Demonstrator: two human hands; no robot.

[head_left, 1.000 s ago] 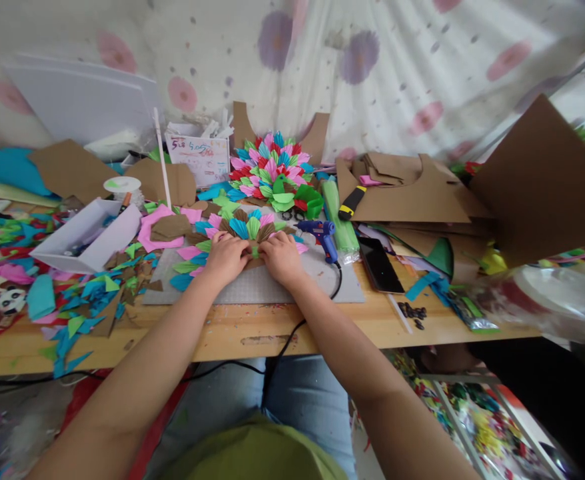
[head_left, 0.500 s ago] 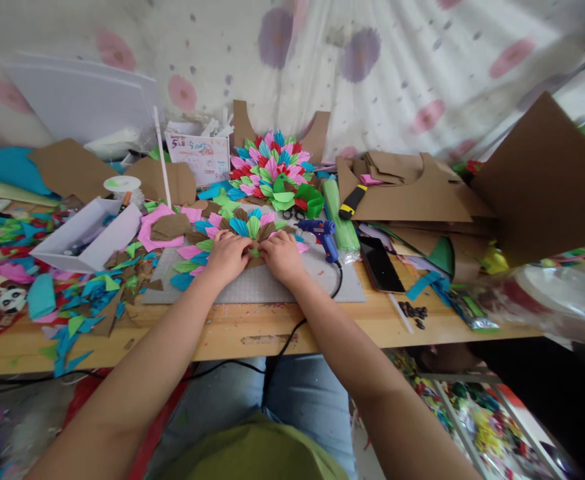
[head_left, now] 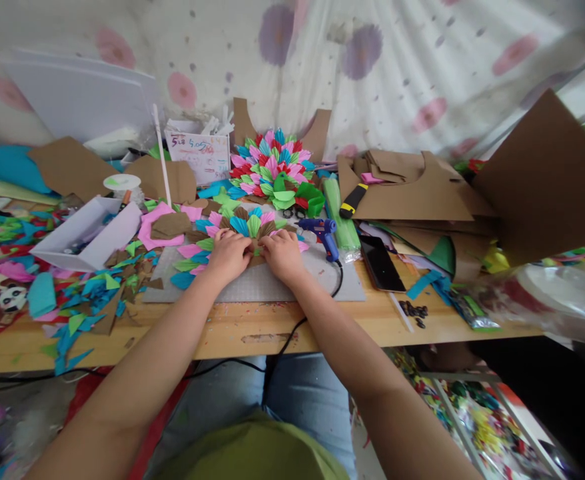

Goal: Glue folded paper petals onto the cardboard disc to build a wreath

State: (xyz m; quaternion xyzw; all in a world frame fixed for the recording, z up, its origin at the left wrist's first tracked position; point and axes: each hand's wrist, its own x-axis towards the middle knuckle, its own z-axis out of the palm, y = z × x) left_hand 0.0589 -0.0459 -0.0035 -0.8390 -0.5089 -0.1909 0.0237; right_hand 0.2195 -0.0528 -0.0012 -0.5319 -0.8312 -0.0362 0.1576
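Note:
My left hand [head_left: 229,257] and my right hand [head_left: 283,256] meet over a half-made fan of crepe-paper petals [head_left: 240,230] in pink, blue, green and brown. Both have curled fingers, with thumbs and fingertips pressed together at a small paper petal near the fan's lower middle. The hands hide most of that petal. Under the fan lies a grey cutting mat [head_left: 330,288]. Close to my right hand rests a blue glue gun [head_left: 323,232], its black cord running off the table's front edge. Behind the fan stands a fuller petal piece [head_left: 272,163] with a green bird-like shape.
Left are a white tray [head_left: 85,240] and scattered paper scraps [head_left: 97,290]. A marked white box [head_left: 200,159] stands behind. To the right are a green paper roll [head_left: 339,217], a yellow-black cutter [head_left: 353,201], a phone [head_left: 381,263], cardboard sheets [head_left: 417,193] and small dark pieces [head_left: 415,311].
Both hands stay at the same spot on the petal fan, with only a very slight shift of the fingers. Nothing else has visibly moved.

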